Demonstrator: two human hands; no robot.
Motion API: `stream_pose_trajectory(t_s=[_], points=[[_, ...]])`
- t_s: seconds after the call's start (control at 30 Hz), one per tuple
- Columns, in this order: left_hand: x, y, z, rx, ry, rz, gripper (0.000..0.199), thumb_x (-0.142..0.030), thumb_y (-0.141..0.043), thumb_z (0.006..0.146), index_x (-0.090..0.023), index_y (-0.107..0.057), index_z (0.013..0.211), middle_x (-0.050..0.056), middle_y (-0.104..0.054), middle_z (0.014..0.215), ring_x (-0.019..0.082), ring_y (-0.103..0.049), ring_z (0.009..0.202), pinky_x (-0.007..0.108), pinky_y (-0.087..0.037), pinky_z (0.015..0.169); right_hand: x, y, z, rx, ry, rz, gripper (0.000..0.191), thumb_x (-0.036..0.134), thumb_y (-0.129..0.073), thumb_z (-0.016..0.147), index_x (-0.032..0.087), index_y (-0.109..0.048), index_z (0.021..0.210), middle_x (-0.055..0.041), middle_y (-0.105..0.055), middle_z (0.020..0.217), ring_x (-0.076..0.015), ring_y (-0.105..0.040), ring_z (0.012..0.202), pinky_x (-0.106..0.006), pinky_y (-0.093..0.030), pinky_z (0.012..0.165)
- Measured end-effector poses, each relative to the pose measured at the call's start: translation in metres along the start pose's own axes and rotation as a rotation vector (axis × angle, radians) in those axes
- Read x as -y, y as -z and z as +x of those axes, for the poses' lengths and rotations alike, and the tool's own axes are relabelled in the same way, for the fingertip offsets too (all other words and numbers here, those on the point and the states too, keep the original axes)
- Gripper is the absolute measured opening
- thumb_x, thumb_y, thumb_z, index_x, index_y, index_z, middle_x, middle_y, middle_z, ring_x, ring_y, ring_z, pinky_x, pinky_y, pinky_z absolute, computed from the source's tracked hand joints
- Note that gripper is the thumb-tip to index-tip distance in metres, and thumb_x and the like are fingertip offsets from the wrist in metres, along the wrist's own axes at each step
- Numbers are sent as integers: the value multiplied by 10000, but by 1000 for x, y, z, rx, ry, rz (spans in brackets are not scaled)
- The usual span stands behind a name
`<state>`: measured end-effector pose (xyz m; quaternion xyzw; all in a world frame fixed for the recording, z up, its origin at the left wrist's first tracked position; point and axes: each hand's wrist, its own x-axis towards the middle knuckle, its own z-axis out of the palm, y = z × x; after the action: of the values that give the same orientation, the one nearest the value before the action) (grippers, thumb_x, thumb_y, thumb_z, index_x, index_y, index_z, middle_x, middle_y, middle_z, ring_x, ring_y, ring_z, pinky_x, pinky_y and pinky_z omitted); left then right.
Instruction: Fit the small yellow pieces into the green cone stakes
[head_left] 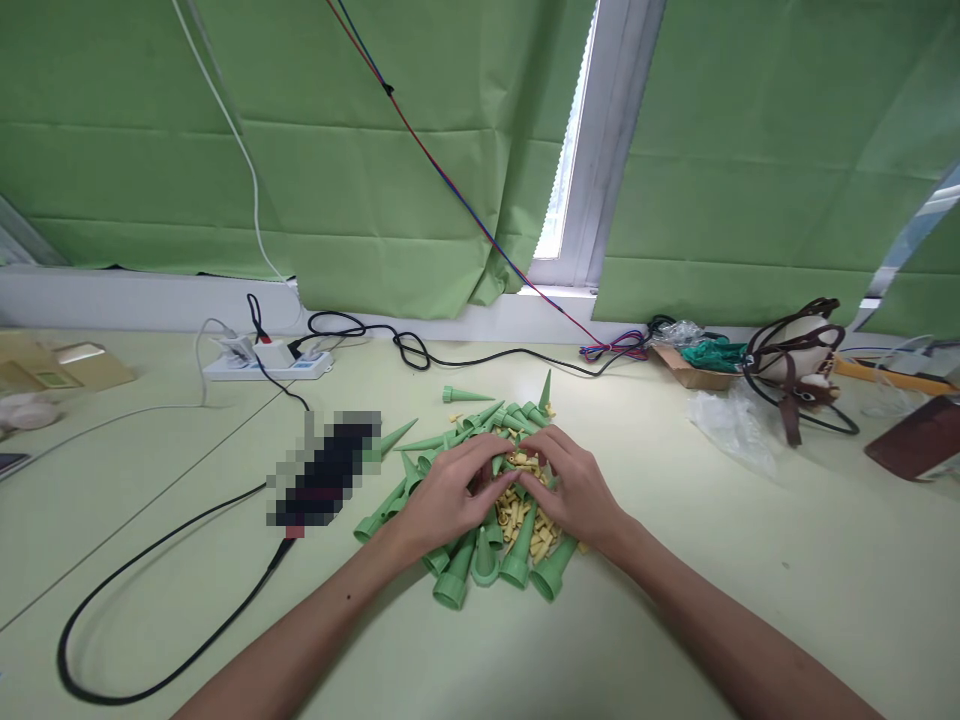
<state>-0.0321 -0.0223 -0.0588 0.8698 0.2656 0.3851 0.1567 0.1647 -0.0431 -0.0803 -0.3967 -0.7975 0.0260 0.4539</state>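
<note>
Several green plastic cones point(454, 585) lie in a pile on the pale table, mixed with small yellow pieces point(517, 517). My left hand point(454, 490) is over the left middle of the pile, its fingers curled round a green cone whose tip shows near the fingertips. Just to its right, my right hand point(574, 480) is bent over the yellow pieces, thumb and fingers curled inward. The fingertips of both hands nearly meet. Whether the right fingers pinch a small piece is too small to tell.
A pixelated dark device point(326, 475) with a black cable is left of the pile. Behind it sits a white power strip point(270, 365). At the back right are a cardboard box point(690, 370), a plastic bag point(731, 430) and a bag with brown straps point(795, 360).
</note>
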Motion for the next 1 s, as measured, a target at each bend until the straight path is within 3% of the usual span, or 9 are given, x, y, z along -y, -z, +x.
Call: stream_pose_trajectory(t_s=[0.13, 0.27, 0.43, 1.0], points=[[-2, 0, 0, -19, 45, -19, 225, -241, -574, 934, -206, -584, 1156, 61, -666, 1067, 102, -580, 636, 230, -508, 571, 3, 1, 1, -19, 19, 3, 171, 202, -562, 900, 208, -547, 1070, -78, -604, 973, -205, -600, 862, -312, -489, 659], [-2, 0, 0, -38, 39, -18, 195, -216, -557, 939, -198, -596, 1130, 75, -667, 1078, 163, -649, 831, 277, -558, 709, 2, 1, 1, -18, 10, -10, 132, 213, -548, 924, 208, -557, 1056, -79, -605, 973, -197, -594, 844, -308, -497, 655], [2, 1, 1, 10, -63, -28, 231, -92, -485, 938, -195, -614, 1100, 83, -659, 1088, 187, -626, 998, 325, -534, 862, -2, 0, 0, 15, 8, -18, 112, 211, -524, 951, 219, -586, 1044, -75, -625, 964, -195, -611, 854, -311, -524, 689], [3, 3, 0, 57, -63, -27, 280, -36, -459, 925, -195, -621, 1087, 72, -642, 1020, 164, -613, 896, 275, -495, 773, -6, -4, -2, 30, 47, -28, 85, 193, -521, 960, 209, -604, 952, -49, -630, 871, -185, -602, 789, -301, -489, 642]])
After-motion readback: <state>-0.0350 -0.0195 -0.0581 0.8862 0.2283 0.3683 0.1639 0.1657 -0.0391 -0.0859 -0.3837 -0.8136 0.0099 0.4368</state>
